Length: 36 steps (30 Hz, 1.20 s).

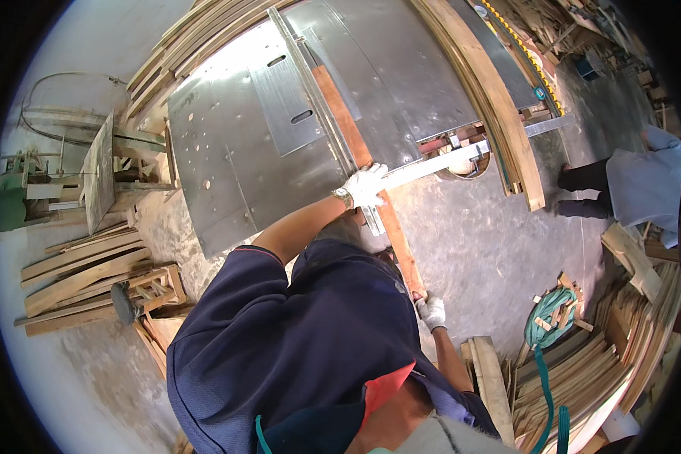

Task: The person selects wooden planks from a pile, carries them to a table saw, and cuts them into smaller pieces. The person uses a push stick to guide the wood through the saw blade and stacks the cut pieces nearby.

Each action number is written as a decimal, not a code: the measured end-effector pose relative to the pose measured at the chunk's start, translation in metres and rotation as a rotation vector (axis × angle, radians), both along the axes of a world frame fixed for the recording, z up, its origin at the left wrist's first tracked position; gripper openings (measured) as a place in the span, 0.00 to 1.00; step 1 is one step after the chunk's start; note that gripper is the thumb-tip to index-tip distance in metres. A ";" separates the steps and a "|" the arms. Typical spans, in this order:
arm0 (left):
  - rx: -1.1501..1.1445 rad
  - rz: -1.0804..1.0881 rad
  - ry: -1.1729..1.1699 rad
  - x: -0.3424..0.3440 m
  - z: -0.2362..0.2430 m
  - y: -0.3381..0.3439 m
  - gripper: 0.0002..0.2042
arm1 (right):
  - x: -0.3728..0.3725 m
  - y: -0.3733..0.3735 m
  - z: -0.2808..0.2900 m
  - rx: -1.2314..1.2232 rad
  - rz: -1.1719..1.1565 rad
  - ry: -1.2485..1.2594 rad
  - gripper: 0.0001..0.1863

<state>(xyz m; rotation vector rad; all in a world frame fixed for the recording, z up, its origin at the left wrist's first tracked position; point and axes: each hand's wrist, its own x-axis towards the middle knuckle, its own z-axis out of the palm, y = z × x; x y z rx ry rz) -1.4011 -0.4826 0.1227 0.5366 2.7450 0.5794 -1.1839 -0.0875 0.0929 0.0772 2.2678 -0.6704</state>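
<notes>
A long, narrow reddish wooden board (342,113) lies on a grey metal machine table (219,159), along the right side of a straight metal fence (310,83). Its near part (399,238) sticks out past the table's front edge toward me. My left hand (365,186), in a white glove, grips across the board beside the fence at that edge; its thumb is hard to make out. At the board's near end my right hand (431,311), gloved too, is closed around the wood, low by my right side. No blade shows.
Long planks (499,98) lie along the table's right side, near a pale metal bar (439,165). Another person (643,181) stands at far right. Stacked boards (583,378) and a green hose coil (550,318) are at lower right; more planks (83,276) lie left.
</notes>
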 end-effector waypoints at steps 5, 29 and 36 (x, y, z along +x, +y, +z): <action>-0.029 0.043 -0.018 -0.013 0.014 -0.004 0.32 | -0.012 -0.014 -0.004 0.012 -0.066 -0.087 0.33; -0.568 0.629 -0.203 -0.054 0.001 -0.017 0.51 | -0.079 -0.088 0.002 -0.068 -0.034 -0.042 0.33; -0.599 0.610 -0.291 -0.077 0.012 -0.032 0.50 | -0.095 -0.106 -0.003 -0.108 -0.021 0.020 0.33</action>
